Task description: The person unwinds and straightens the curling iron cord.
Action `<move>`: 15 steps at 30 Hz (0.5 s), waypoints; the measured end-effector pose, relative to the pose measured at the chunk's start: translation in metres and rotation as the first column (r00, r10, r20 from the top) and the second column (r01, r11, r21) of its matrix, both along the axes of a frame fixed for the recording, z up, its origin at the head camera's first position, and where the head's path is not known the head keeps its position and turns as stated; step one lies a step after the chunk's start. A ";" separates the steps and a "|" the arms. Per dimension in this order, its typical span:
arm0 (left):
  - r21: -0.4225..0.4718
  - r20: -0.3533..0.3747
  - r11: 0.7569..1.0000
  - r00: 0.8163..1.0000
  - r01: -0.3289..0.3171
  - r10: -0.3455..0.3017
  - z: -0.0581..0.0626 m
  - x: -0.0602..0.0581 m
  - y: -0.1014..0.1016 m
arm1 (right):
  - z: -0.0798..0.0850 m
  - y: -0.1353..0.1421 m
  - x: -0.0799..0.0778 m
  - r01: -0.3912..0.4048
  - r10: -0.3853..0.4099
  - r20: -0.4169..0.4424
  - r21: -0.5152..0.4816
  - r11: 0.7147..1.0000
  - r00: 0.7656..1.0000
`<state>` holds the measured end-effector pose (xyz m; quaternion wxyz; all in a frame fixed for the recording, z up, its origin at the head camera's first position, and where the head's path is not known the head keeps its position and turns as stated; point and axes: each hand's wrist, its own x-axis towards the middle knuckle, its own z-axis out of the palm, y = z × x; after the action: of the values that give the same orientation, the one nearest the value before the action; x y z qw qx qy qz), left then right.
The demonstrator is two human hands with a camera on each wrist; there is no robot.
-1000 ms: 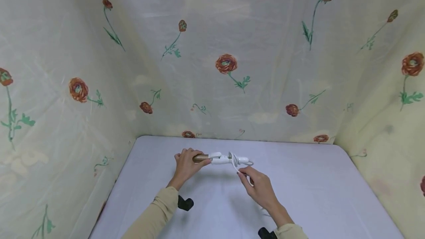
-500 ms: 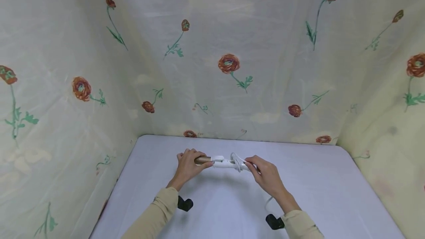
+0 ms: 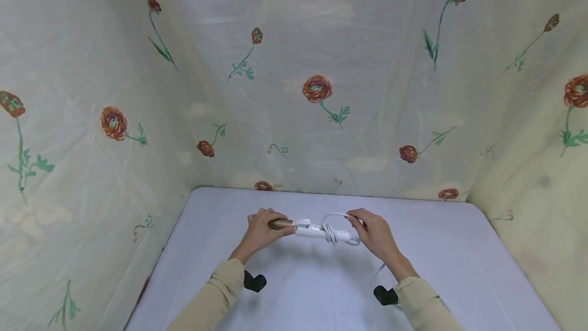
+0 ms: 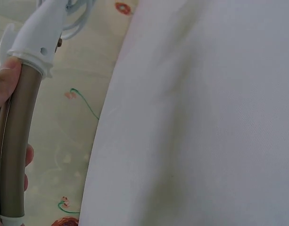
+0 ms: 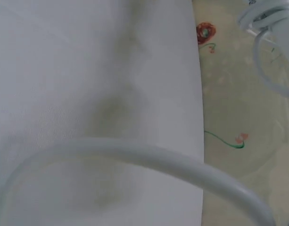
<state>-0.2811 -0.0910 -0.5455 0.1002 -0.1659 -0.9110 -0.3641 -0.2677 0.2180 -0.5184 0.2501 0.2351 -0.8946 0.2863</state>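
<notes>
My left hand (image 3: 263, 230) grips the brown barrel (image 4: 16, 136) of a curling iron (image 3: 312, 231), held level above the table. The iron's white handle (image 4: 43, 30) points right, with several turns of white cord (image 3: 329, 234) wound round it. With fingers and thumb, my right hand (image 3: 376, 235) pinches the cord just right of the handle, and a loop arches between them. In the right wrist view a length of cord (image 5: 153, 157) curves close to the camera, and the right hand itself is out of sight there.
A table with a white cover (image 3: 321, 290) lies beneath both hands. Flower-printed cloth (image 3: 294, 167) hangs behind it and at both sides. Loose cord (image 3: 378, 272) hangs down below the right wrist. A black wrist piece (image 3: 386, 295) shows by the right sleeve.
My right hand has risen from below the handle, passed near its end, and moved slightly right, drawing the cord up over it. The left hand's grip looks the same.
</notes>
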 end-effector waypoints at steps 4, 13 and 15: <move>0.057 0.058 0.998 0.998 0.014 -0.017 0.001 0.000 -0.004 | -0.005 0.002 -0.005 0.030 -0.030 0.056 -0.001 1.000 0.998; 0.077 0.101 0.997 0.995 0.000 -0.008 0.003 -0.004 -0.008 | -0.024 -0.001 -0.005 0.077 -0.088 0.235 0.057 0.995 0.968; 0.079 0.093 0.997 0.996 -0.001 -0.006 0.005 -0.004 -0.008 | -0.028 -0.002 -0.003 0.079 -0.095 0.269 0.069 0.994 0.959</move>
<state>-0.2848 -0.0990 -0.5404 0.0637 -0.1458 -0.8993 -0.4073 -0.2703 0.2163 -0.5465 0.1305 0.1614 -0.9377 0.2786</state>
